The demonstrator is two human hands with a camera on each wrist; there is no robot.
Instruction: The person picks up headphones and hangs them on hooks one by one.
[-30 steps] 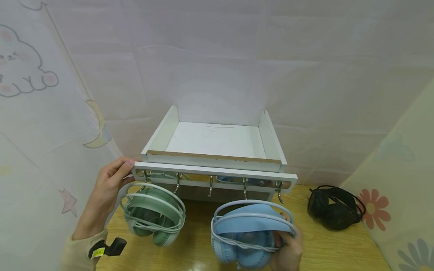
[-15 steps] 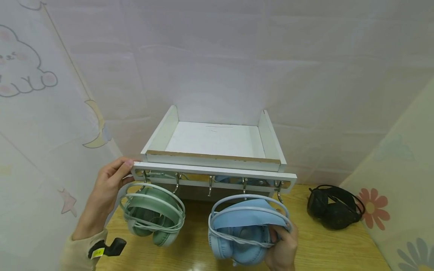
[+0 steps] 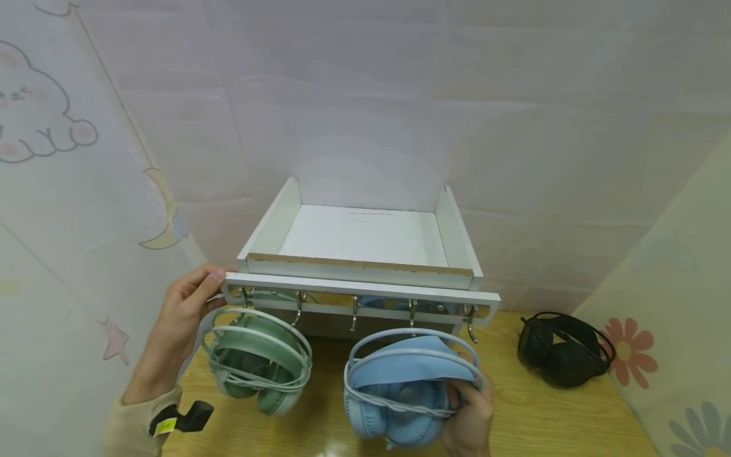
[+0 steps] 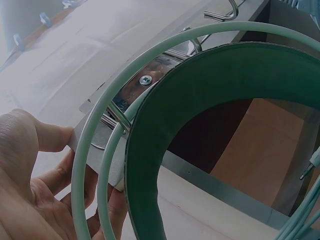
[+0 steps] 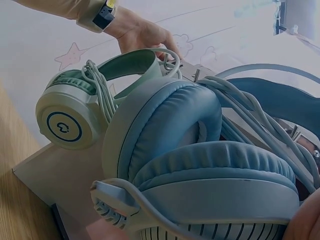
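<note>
My left hand (image 3: 185,311) pinches the left end of the white hook rail (image 3: 365,286), thumb over the top edge and fingers beneath. Green headphones (image 3: 259,355) hang by their band from the leftmost hook, just right of that hand; their cable is wrapped around them. In the left wrist view the hook (image 4: 119,116) passes under the green band. My right hand (image 3: 471,416) grips blue headphones (image 3: 408,387) by their right side, below and in front of the rail's right half. The right wrist view shows their blue ear cushions (image 5: 172,130) and bundled cable close up.
Behind the rail is a white open-topped shelf (image 3: 365,238). Several metal hooks, such as the middle hook (image 3: 355,314), line the rail. Black headphones (image 3: 562,349) lie on the wooden table (image 3: 548,419) at the right, beside a flower-printed sheet (image 3: 651,317).
My right hand has carried the blue headphones a little to the left and slightly up. The left hand, rail and green headphones have hardly moved.
</note>
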